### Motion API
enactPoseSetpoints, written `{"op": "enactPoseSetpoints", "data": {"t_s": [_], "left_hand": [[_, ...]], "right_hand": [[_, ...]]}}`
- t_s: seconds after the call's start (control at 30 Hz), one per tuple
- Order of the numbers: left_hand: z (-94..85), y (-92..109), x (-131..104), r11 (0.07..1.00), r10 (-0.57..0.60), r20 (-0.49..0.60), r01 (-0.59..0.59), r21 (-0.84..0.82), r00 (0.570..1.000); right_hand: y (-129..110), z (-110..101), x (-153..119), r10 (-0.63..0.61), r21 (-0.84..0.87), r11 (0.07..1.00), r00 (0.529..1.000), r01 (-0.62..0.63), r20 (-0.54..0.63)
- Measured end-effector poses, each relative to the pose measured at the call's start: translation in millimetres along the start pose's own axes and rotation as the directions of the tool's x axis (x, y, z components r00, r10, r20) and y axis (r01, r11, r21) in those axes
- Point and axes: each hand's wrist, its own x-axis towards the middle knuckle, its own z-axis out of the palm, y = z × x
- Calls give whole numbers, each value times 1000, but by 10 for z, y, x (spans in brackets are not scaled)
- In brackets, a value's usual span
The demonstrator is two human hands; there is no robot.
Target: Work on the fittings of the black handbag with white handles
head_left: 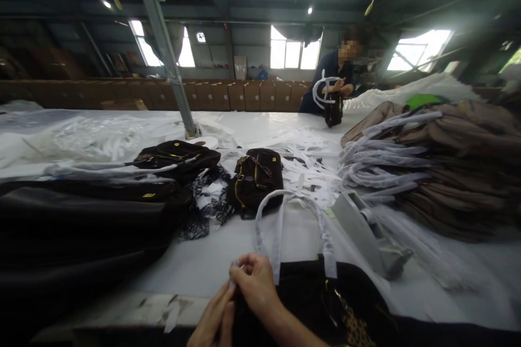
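Two hands meet at the near counter (203,265) edge; my right hand (254,284) and left hand (214,322) together pinch a white wrap (233,276) beside the bag (309,298), just left of its handles (280,227); soft, light, likely slippery; best held by the handles.

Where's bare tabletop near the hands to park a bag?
One bare patch of the table lies ahead of the left hand and right hand, between the black pile and the wrapped handles. A smaller one sits behind the handles, before the small black bag. It is crowded right of the tape dispenser, under the brown bag stack.
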Motion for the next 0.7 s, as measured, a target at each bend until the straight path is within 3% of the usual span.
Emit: {"op": "enactPoseSetpoints", "data": {"t_s": [0.07, 0.13, 0.2, 0.3, 0.37, 0.47, 0.7], "left_hand": [[-33, 2, 127, 965, -227, 32, 229, -128, 973], [-52, 25, 250, 914, -325, 141, 349, -208, 935], [-60, 60, 337, 925, -289, 231, 333, -184, 929], [-70, 121, 380, 969, -200, 260, 230, -91, 945], [-75, 155, 366, 968, -191, 276, 226, -104, 942], [-68, 174, 331, 922, -274, 315, 342, -183, 909], [76, -44, 360, 784, -401, 232, 463, -414, 886]], "right_hand": [[-22, -21, 6, 3, 39, 999, 998, -6, 68], [-32, -37, 16, 8, 61, 998, 993, -15, 116], [-37, -55, 20, -13, 43, 999, 987, 7, 157], [-90, -126, -7, -54, -18, 998, 983, 58, 176], [-174, -231, -53, -110, -68, 991, 988, 118, 112], [-337, -478, -151, -210, -140, 968, 978, 206, -13], [-582, -1122, -422, -236, -153, 967, 936, 201, -262]]}}
